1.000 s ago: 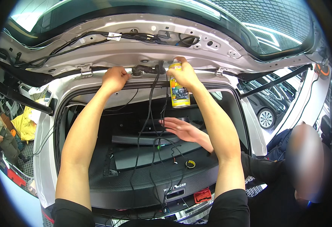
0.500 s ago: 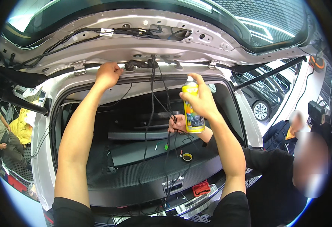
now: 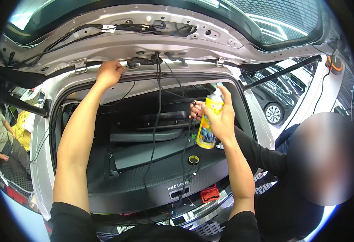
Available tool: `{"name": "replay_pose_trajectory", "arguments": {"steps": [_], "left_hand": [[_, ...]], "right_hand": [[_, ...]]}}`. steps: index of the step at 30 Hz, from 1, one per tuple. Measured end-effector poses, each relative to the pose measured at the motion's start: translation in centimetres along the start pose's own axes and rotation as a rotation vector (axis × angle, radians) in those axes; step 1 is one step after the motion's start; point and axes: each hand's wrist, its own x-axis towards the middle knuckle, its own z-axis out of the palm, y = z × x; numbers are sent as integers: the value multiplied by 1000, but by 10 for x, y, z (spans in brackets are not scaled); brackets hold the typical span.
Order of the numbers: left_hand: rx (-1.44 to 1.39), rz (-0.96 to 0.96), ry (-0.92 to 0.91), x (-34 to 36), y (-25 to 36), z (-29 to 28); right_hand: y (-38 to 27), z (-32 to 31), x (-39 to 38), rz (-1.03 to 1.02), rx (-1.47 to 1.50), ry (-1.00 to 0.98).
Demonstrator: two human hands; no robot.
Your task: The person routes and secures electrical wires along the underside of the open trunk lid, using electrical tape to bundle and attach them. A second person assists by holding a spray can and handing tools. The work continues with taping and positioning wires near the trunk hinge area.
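Where the raised silver sheet-metal tailgate [image 3: 152, 40] arches across the top of the frame, its bare inner panel shows stamped holes and smooth painted folds, with the tinted glass curving above it. Below it, filling the middle of the frame, the dark cargo bay [image 3: 144, 161] of the silver car opens out, lined with matte black moulded plastic panels and a ribbed grey floor. At the lower right, a co-worker in a black long sleeve [image 3: 261, 155] leans in beside the car, and that person's hand [image 3: 196, 111] shows just behind the can, touching the hanging wires. From the top centre, a bundle of thin black rubber-sheathed cables [image 3: 156, 105] drops out of the hinge line and hangs slack down into the bay.

The left hand [image 3: 109, 73], at the upper left of centre, is curled nearly closed with its fingers pressed up against the dark seal along the roof edge, near the corrugated black cable sleeve [image 3: 144, 61]; what it grips there I cannot tell. The right hand [image 3: 221, 119], right of centre, is wrapped firmly around a slim yellow cylindrical metal spray can [image 3: 207, 127] with a white cap, held almost upright with its top leaning right, just beside the cables. Lowest and smallest, a red plastic latch piece [image 3: 209, 194] sits at the sill.
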Motion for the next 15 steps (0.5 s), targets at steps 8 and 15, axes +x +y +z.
{"name": "replay_pose_trajectory", "arguments": {"steps": [8,15], "left_hand": [[-39,-3,-3,-7,3,-6],[6,38,-9,-9,-5,-17]], "right_hand": [[25,52,90,-30,-197,12],[22,71,103,-14,-125,69]]}}
